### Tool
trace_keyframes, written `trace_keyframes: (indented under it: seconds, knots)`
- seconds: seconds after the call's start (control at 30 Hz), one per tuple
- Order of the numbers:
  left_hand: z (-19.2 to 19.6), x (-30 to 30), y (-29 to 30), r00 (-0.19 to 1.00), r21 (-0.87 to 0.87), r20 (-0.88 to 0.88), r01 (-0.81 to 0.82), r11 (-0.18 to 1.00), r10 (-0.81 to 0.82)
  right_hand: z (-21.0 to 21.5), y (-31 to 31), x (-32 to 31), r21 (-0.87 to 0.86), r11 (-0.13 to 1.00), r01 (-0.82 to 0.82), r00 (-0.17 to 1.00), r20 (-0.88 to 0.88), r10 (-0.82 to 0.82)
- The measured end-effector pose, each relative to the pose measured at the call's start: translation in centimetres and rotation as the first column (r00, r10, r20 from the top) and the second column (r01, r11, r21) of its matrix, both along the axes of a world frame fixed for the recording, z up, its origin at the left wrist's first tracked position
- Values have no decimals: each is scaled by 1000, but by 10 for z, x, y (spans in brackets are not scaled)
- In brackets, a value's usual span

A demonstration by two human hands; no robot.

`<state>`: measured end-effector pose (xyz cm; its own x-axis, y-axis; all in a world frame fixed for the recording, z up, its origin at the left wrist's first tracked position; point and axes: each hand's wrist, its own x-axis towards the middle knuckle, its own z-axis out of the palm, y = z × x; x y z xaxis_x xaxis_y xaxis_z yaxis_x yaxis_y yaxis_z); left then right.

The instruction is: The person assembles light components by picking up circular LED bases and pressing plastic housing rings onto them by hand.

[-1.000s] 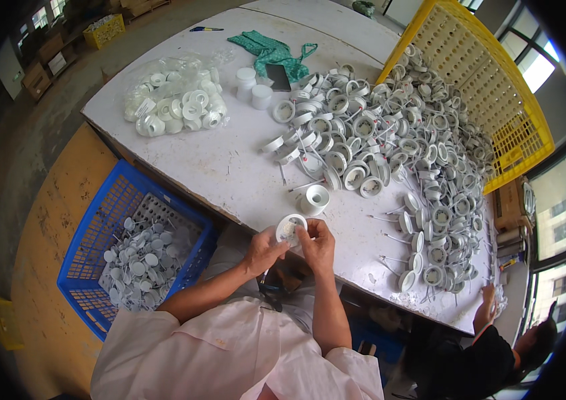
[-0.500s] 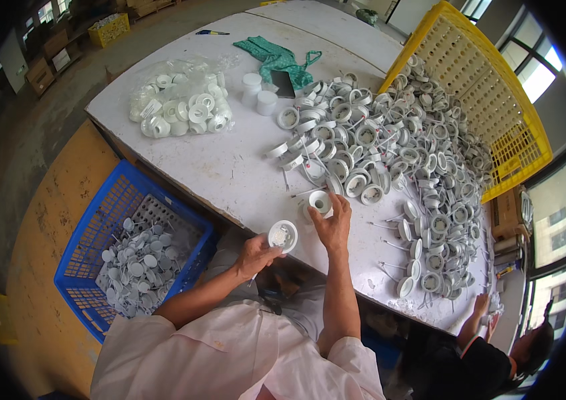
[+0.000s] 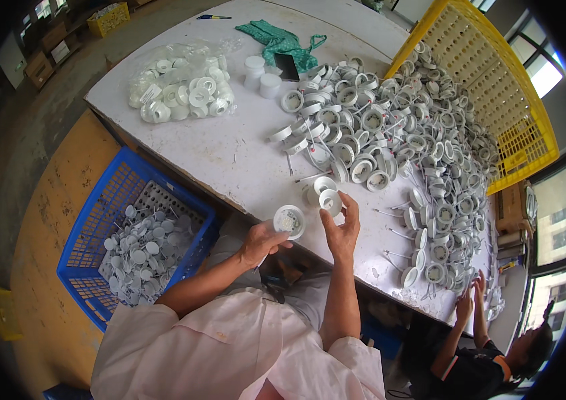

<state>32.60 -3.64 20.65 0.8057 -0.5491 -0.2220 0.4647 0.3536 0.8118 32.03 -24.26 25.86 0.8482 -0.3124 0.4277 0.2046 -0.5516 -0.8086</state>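
Note:
My left hand (image 3: 260, 245) is closed on the rim of a round white lamp housing (image 3: 290, 219) just off the table's near edge. Its open face is up, showing a pale circuit board inside, and a thin lead hangs below the hand. To the right, my right hand (image 3: 342, 231) pinches a small white funnel-shaped ring (image 3: 329, 200) between thumb and fingers. Another such ring (image 3: 324, 183) sits right behind it on the white table (image 3: 243, 153). A large heap of wired lamp housings (image 3: 376, 120) spreads behind and to the right.
A blue basket (image 3: 83, 267) with capped, wired lamps (image 3: 140, 257) stands at my left. Behind lie a clear bag of white rings (image 3: 190, 93), white discs in stacks (image 3: 270, 84), a green cloth (image 3: 276, 43) and a phone (image 3: 286, 67). A yellow crate (image 3: 516, 100) leans far right; a co-worker (image 3: 483, 360) works nearby.
My right hand has drawn a funnel-shaped ring up and toward me, away from the one behind it. My left hand and its housing have shifted slightly right. The co-worker's hands have moved.

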Motion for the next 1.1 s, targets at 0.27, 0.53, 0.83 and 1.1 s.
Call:
trace_keyframes:
  seconds: [0.27,0.53,0.83,1.1]
  knots:
    - [10,-7,-9,997,92,38,-64,994,61,7,26,-31,-107,936,-335,939,-123,322]
    - [10,-9,-13,991,130,96,-101,986,89,1,26,-37,5,938,-345,928,-144,342]
    - [1,-9,-15,942,408,332,-96,908,-49,-36,29,-40,369,926,-76,954,-245,176]
    - [3,-10,-18,927,446,373,-151,882,-30,-44,35,-43,358,933,-21,971,-217,105]
